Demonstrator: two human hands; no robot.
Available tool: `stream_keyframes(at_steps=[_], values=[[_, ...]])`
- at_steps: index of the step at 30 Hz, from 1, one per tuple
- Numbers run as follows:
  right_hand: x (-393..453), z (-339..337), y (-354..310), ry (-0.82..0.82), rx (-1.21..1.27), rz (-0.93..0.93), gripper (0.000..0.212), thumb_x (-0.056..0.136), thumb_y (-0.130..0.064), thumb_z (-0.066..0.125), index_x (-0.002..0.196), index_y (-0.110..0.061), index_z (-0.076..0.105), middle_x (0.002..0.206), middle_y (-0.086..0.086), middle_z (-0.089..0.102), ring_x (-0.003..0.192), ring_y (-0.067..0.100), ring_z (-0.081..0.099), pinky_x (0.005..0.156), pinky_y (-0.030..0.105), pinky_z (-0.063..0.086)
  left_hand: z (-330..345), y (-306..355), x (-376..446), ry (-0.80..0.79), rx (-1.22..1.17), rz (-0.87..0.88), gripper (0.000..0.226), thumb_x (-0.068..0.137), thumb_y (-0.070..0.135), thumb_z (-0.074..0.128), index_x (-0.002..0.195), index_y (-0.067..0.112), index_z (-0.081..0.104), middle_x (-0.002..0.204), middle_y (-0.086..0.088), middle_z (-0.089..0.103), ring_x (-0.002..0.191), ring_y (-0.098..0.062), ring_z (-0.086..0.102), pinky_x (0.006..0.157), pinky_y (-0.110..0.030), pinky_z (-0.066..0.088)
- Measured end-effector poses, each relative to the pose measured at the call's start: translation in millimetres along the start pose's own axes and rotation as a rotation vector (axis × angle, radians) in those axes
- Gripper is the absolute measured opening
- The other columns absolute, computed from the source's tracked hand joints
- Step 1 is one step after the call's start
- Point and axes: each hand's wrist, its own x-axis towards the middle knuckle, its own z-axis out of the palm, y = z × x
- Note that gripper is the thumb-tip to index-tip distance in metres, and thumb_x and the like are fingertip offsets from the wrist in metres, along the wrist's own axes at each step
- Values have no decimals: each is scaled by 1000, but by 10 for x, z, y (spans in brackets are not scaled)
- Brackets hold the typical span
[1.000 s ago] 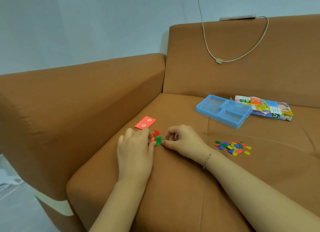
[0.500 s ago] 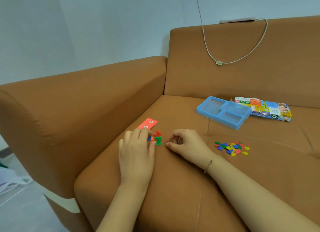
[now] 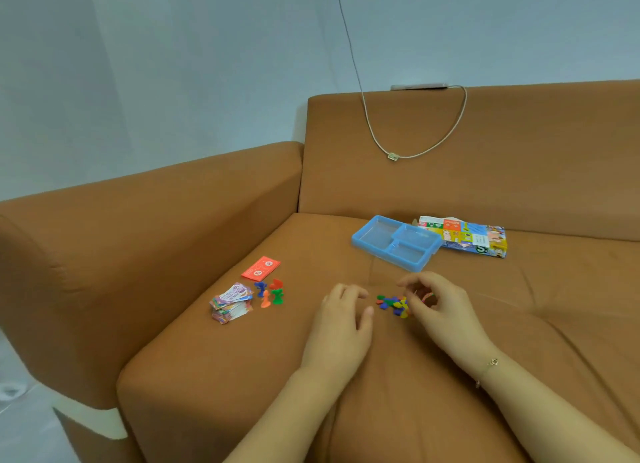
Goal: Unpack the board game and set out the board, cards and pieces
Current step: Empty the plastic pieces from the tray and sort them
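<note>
On the brown sofa seat (image 3: 346, 410) a small heap of coloured plastic tokens (image 3: 393, 304) lies between my two hands. My left hand (image 3: 341, 327) rests just left of the heap, fingers apart and holding nothing. My right hand (image 3: 441, 310) curls over the heap's right side; whether its fingertips pinch a token is unclear. Further left stand several pawns (image 3: 270, 293) in blue, red, orange and green. A stack of paper money (image 3: 231, 301) lies beside them, and a red card deck (image 3: 260, 268) behind. The empty blue plastic tray (image 3: 394, 242) and the folded game board (image 3: 464, 235) lie at the back.
The sofa armrest (image 3: 156, 227) rises on the left and the backrest (image 3: 485, 157) behind. A white charging cable (image 3: 415, 151) hangs over the backrest from a phone (image 3: 419, 86) on top. The seat's front edge drops to the floor at lower left.
Both hands left the pawns and moved right to the token heap. The pawns now stand uncovered, and the money stack has come into sight.
</note>
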Motion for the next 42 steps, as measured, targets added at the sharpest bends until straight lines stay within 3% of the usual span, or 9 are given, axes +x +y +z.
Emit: stream_keyframes(at_steps=[6,11,16,20,25,29,33,37,42], values=[[93,-448,495,-64,-165,172,39,78,9,50,87,-27,63,92,2,63,82,15,54,71,14,39,352,168,368,-419,171,-46,67,92,56,42,149,27,22,155,4,24,143,-13,19,117,-33,16],[177,-402,587,-211,-141,202,41,79,7,49,103,-19,69,104,-3,63,102,13,55,91,23,42,482,154,571,-571,213,85,61,90,61,40,146,39,27,158,9,18,145,-8,12,119,-31,10],[205,-424,632,-191,-86,246,42,80,8,46,103,-19,69,105,-5,65,101,6,58,80,3,38,448,121,481,-522,-30,227,37,93,37,55,129,37,53,145,21,40,135,10,26,112,-16,23],[201,-475,571,-193,-111,226,41,82,9,45,104,-15,70,101,-5,64,86,-2,56,72,-2,37,408,144,439,-511,-161,226,27,89,29,62,116,34,65,133,20,53,123,12,42,106,-12,31],[89,-567,523,-199,-163,157,48,79,10,43,95,-25,72,95,-7,66,92,4,60,75,4,41,302,146,432,-428,-500,14,22,93,19,58,110,29,68,114,19,65,107,12,56,91,-6,40],[-2,-616,420,-304,-196,60,49,78,7,44,91,-29,75,94,-14,63,89,7,61,82,21,48,225,69,484,-269,-430,-64,26,94,11,52,104,27,70,107,17,64,93,11,58,74,-1,40],[-12,-593,382,-378,-278,-13,46,78,3,47,91,-31,76,98,-20,62,93,4,58,85,23,46,225,44,493,-334,-345,-87,45,88,-6,43,109,25,66,111,17,62,97,20,52,76,4,36],[4,-633,398,-344,-257,13,41,78,0,49,83,-31,76,93,-17,64,88,6,59,78,24,48,250,45,483,-372,-316,-29,30,93,9,52,106,30,69,111,18,63,103,14,52,85,0,36],[26,-571,425,-408,-336,-40,51,80,-1,46,110,-36,69,101,-12,60,93,5,50,80,12,39,282,69,469,-471,-206,83,22,95,31,53,108,38,69,120,24,59,120,8,43,105,-17,30]])
